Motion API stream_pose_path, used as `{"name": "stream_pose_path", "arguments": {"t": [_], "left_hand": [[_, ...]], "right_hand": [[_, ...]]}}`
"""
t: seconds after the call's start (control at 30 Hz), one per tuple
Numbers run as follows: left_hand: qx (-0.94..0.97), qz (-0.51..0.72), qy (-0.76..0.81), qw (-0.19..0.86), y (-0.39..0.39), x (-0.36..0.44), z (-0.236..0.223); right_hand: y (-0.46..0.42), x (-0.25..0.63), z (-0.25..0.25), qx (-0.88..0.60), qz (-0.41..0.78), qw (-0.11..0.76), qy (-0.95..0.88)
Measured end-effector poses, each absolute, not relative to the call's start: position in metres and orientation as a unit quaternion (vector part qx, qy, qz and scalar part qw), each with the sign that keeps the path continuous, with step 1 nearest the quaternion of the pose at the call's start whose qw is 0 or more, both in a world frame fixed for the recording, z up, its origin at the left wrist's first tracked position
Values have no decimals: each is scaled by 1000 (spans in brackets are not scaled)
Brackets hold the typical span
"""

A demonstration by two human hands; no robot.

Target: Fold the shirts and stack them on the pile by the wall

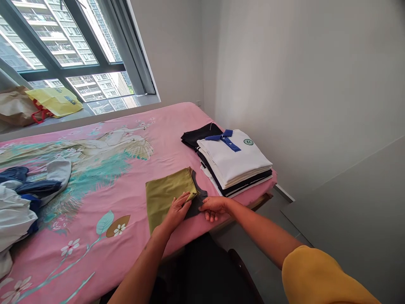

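A folded olive-green garment point(167, 185) lies flat on the bed near its front edge. Dark grey cloth point(200, 185) with a curved edge like a neckline shows at its right end; whether both are one shirt I cannot tell. My left hand point(177, 210) rests flat on the olive cloth, fingers stretched toward the fold. At the near right corner, my right hand point(215, 207) pinches the dark grey cloth between thumb and fingers. Just beyond stands a stack of folded clothes, topped by a white polo shirt point(238, 158) with a blue collar and a round green badge.
Folded black clothing point(199, 136) lies at the stack's back left. Crumpled white and blue clothes point(19, 207) are heaped at far left on the pink bed sheet point(133, 215). A yellow bag point(58, 101) sits on the windowsill. A wall point(284, 84) borders the right side.
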State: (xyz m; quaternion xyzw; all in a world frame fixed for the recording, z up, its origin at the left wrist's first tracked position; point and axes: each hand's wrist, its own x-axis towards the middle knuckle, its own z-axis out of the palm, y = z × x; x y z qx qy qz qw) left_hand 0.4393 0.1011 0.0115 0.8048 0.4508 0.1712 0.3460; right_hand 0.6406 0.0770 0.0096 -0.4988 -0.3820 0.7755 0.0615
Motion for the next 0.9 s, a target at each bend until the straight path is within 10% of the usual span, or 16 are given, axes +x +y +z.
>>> {"name": "stream_pose_path", "arguments": {"t": [0.9], "left_hand": [[849, 53, 422, 313, 92, 436, 25]], "right_hand": [[79, 636, 9, -457, 806, 39, -373]]}}
